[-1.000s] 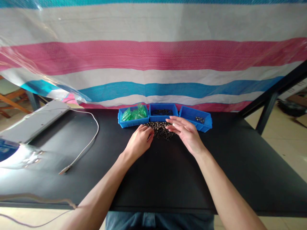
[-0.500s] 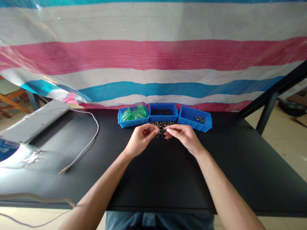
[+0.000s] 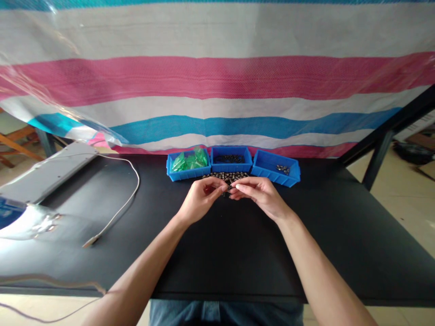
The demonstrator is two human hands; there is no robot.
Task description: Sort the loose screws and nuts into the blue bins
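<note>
Now, the left hand (image 3: 199, 199) and the right hand (image 3: 265, 197) are held nearly tip to tip over the pile of small metal parts (image 3: 234, 175), which is heaped near the middle of the tabletop's (image 3: 231, 253) far edge. On each, thumb and fingertips are bunched close; whether a part is pinched there cannot be told, so small is the spot. Behind the pile, by that far edge, the blue left bin (image 3: 190, 174) is loaded with green pieces (image 3: 190, 161), the middle bin (image 3: 231, 167) with dark parts (image 3: 231, 159), the right bin (image 3: 272, 175) with a few metal bits (image 3: 282, 170). Toward the left edge, a white cable (image 3: 127, 202) is looped.
</note>
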